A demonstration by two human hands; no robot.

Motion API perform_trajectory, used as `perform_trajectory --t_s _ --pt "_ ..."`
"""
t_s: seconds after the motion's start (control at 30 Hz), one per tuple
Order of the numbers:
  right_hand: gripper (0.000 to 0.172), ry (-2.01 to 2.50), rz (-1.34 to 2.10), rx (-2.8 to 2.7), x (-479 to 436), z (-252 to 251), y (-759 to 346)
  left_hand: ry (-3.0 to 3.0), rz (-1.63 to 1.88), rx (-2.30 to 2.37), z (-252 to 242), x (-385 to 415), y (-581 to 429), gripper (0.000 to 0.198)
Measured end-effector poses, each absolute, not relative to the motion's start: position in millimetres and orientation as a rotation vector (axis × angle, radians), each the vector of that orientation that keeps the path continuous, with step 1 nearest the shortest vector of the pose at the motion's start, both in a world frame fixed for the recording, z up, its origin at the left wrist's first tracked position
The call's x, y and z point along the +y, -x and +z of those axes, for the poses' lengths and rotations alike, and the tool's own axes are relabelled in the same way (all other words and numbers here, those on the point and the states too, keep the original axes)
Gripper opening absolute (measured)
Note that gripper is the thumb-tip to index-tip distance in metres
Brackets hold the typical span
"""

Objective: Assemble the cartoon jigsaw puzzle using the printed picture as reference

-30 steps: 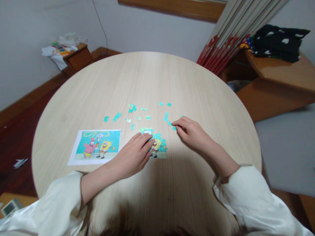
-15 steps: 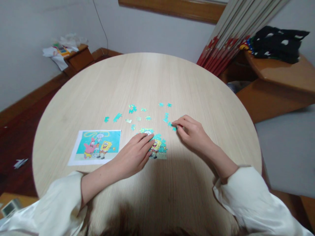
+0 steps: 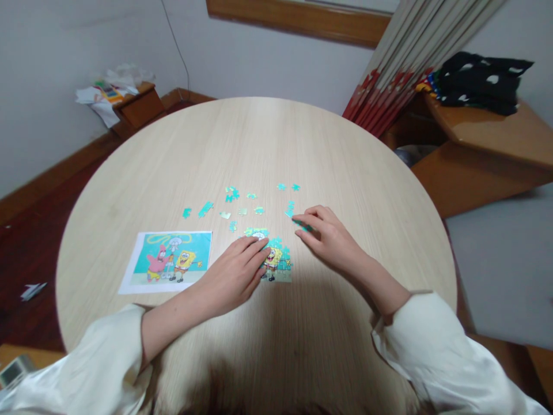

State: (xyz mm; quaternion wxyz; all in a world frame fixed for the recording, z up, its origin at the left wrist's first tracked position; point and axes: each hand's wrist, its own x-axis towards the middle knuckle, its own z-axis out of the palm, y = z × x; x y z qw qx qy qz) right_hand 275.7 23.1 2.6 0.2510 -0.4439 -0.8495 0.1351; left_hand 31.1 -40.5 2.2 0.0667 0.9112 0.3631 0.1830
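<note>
A partly joined jigsaw puzzle [image 3: 276,259] with a yellow cartoon figure lies near the middle of the round table. My left hand [image 3: 239,271] rests flat over its left part, fingers stretched out, hiding that side. To the upper right of the puzzle, my right hand [image 3: 326,236] hovers low, thumb and forefinger apart. Beneath its fingers show loose teal puzzle pieces [image 3: 306,226], partly covered. Another teal piece [image 3: 289,213] lies just beyond the forefinger tip. Left of my left hand is a printed reference picture [image 3: 170,259] of the same cartoon scene.
Several loose puzzle pieces [image 3: 231,194] are scattered beyond the puzzle on the round wooden table [image 3: 259,138]. A small cabinet with papers [image 3: 138,106] stands at the far left. At the right, a black patterned cloth [image 3: 479,83] lies on a wooden cabinet [image 3: 496,135], beside a curtain [image 3: 380,75].
My right hand has shifted slightly left, its thumb and forefinger spreading over the loose teal pieces. My left hand stays on the puzzle. The view has tilted a little.
</note>
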Motion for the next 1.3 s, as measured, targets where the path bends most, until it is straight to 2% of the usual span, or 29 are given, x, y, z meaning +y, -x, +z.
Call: perform_trajectory --t_s 1.07,1.3 --pt "0.026 1.213 0.429 -2.318 24.6 -0.8 -276.5 -2.764 0.533 1.090 0.2 -39.8 -30.3 0.031" --pt "0.033 1.246 0.431 -2.304 25.3 -0.3 -277.6 -2.743 0.563 1.078 -0.7 -40.0 -29.6 0.031"
